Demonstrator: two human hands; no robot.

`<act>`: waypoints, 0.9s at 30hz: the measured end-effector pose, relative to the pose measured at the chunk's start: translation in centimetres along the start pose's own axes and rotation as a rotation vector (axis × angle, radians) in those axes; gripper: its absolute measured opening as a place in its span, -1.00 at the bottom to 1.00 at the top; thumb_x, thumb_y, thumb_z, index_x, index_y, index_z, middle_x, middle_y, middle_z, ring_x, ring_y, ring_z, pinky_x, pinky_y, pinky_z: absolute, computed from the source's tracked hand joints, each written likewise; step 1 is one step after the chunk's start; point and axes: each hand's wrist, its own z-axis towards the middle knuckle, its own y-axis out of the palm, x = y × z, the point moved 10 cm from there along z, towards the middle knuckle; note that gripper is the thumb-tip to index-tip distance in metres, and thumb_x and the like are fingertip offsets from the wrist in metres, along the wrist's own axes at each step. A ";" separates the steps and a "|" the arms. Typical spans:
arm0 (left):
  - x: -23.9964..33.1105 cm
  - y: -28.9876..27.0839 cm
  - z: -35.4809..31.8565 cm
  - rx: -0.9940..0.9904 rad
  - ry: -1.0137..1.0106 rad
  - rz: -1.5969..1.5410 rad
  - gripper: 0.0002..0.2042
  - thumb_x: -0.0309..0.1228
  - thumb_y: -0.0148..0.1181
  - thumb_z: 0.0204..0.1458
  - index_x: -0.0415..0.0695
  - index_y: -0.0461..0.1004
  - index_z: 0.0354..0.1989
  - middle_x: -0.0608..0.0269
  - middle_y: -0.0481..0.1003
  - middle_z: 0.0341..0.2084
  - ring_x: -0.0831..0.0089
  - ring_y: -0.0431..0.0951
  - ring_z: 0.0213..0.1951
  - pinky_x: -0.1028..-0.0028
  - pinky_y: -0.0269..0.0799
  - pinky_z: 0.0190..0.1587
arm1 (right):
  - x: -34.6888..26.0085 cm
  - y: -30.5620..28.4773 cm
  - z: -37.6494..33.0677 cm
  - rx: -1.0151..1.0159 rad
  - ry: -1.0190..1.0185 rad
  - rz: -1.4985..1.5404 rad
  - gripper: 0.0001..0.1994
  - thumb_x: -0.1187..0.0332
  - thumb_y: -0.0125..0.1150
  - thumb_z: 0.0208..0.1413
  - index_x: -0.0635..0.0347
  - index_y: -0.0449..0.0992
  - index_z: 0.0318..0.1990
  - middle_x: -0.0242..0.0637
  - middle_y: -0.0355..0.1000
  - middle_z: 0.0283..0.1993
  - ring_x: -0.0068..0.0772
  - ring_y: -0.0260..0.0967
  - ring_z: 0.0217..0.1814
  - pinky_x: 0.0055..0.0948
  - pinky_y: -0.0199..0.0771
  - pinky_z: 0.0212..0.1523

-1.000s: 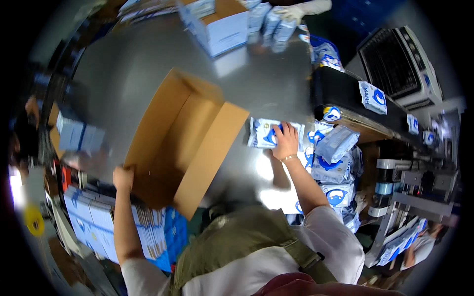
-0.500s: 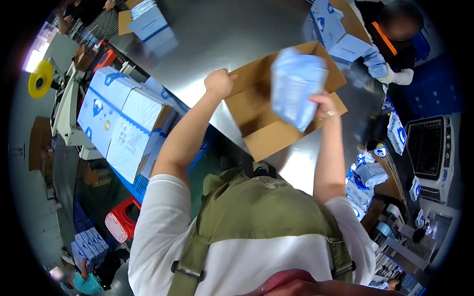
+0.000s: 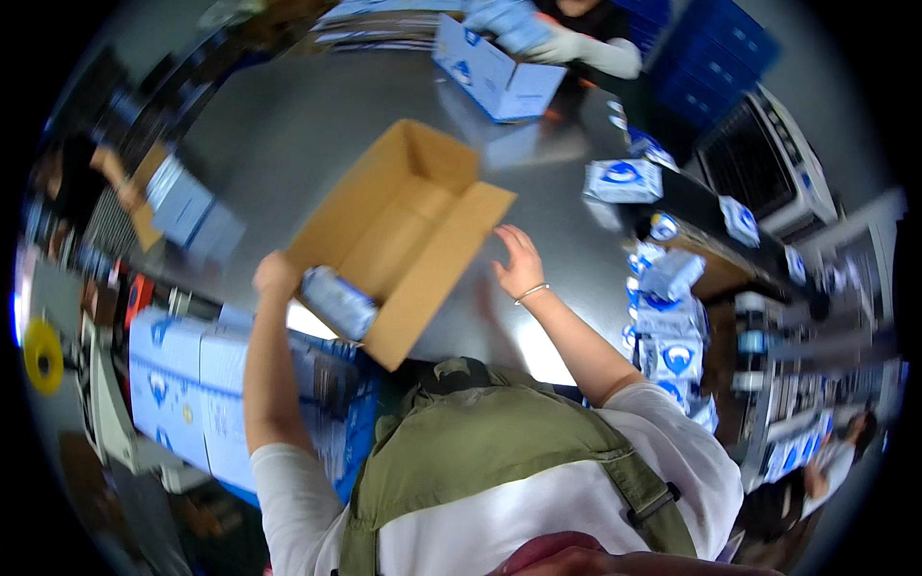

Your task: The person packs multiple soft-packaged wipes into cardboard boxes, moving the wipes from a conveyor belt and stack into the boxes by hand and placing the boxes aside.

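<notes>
An open brown cardboard carton (image 3: 437,274) rests tilted across the metal table in front of me. My left hand (image 3: 276,275) is closed on the carton's left edge. One blue and white soft packet (image 3: 339,302) lies inside, at the carton's near left end. My right hand (image 3: 520,263) is off the carton's right side, holding nothing, its fingers apart. Part of the carton's inside is hidden by its raised near flap.
Several packets (image 3: 672,355) are heaped at the right, beside a dark conveyor belt bearing another packet (image 3: 622,180). A co-worker's gloved arm (image 3: 595,56) reaches over a blue-white carton (image 3: 495,82) across the metal table (image 3: 288,125). Closed blue-white cartons (image 3: 173,384) stand at the left.
My right hand has let go of the packet, which now lies in the carton. The view has swung right, and the carton appears farther left, with my left hand still on it.
</notes>
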 end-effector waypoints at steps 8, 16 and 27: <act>26.7 -7.1 -13.5 0.385 0.880 -0.543 -0.65 -0.40 0.19 -0.08 -0.20 0.39 -0.08 0.01 0.45 -0.18 0.06 0.43 -0.09 0.18 0.32 -0.03 | 18.8 0.7 -21.2 -0.204 0.534 -0.510 -0.22 -0.01 0.11 -0.05 0.10 0.00 0.31 0.05 -0.22 0.40 0.07 -0.36 0.46 0.09 -0.34 0.34; 33.4 20.4 -18.9 -0.404 0.661 0.150 -0.02 -0.09 0.40 -0.29 -0.26 -0.06 0.26 -0.25 -0.13 0.27 -0.06 -0.17 0.33 0.15 -0.03 0.28 | 27.4 -12.9 -12.6 0.310 0.453 -0.533 -0.29 0.25 0.24 -0.26 0.13 0.21 0.17 0.07 0.11 0.23 0.09 -0.04 0.32 0.12 -0.04 0.23; 31.8 23.2 -17.9 -0.439 0.694 0.045 0.01 -0.09 0.41 -0.32 -0.18 -0.07 0.30 -0.16 -0.18 0.31 0.01 -0.19 0.35 0.22 -0.09 0.32 | 41.3 -27.5 10.2 -0.172 0.501 -0.829 -0.11 0.54 0.23 -0.32 -0.23 0.06 0.29 -0.20 0.01 0.34 -0.16 -0.18 0.43 0.09 -0.31 0.35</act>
